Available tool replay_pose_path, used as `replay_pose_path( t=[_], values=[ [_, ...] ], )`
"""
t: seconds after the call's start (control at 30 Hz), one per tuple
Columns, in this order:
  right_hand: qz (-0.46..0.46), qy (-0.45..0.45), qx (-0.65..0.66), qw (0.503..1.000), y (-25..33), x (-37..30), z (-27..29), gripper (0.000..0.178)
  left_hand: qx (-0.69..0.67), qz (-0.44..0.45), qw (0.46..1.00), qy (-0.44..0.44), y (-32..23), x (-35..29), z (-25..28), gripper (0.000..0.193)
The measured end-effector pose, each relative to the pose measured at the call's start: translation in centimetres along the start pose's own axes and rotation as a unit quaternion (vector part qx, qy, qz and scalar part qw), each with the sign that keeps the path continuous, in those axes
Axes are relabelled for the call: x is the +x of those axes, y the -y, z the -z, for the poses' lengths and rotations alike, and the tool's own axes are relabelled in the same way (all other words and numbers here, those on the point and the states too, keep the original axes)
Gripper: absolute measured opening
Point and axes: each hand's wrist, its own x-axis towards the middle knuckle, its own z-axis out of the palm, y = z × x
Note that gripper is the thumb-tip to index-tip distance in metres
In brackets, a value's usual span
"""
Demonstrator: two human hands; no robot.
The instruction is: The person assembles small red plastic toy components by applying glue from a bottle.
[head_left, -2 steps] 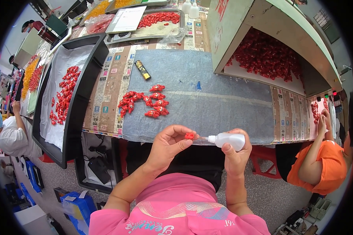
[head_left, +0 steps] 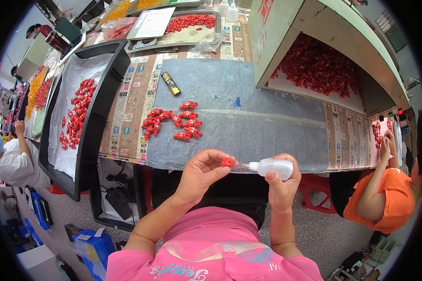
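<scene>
Between the thumb and fingers of my left hand (head_left: pixel 202 172) is a small red plastic piece (head_left: pixel 227 162). My right hand (head_left: pixel 284 184) is wrapped round a white squeeze bottle (head_left: pixel 272 167) lying on its side. The bottle's thin nozzle (head_left: pixel 244 165) points left, its tip at or very close to the red piece; whether they touch I cannot tell. Both hands are over the near edge of a grey-blue mat (head_left: pixel 248 122). Farther off on the mat lies a loose group of small red figures (head_left: pixel 188 122), left of centre.
A black and gold tube (head_left: pixel 170 84) lies on the mat. To the left stands a black tray (head_left: pixel 109 75) with red figures on white lining. A pale box-like shelf (head_left: pixel 276 42) at right holds a heap of red pieces. Other people sit at both sides; one wears orange (head_left: pixel 384 201).
</scene>
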Motion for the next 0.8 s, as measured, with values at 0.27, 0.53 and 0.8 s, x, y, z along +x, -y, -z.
replay_pose_path(
  t=[0.27, 0.53, 0.8],
  values=[
    [-0.024, 0.019, 0.007, 1.000, -0.17, 0.01, 0.14, 0.044, 0.010, 0.004, 1.000, 0.008, -0.19, 0.01, 0.01, 0.021],
    [-0.015, 0.013, 0.015, 1.000, -0.36, 0.12, -0.01, 0.044, 0.009, 0.011, 1.000, 0.006, -0.20, -0.04, 0.04, 0.022],
    [0.002, 0.005, 0.013, 1.000, -0.54, 0.06, 0.07, 0.045, 0.009, 0.013, 1.000, 0.004, -0.02, 0.00, 0.21, 0.022]
  ],
)
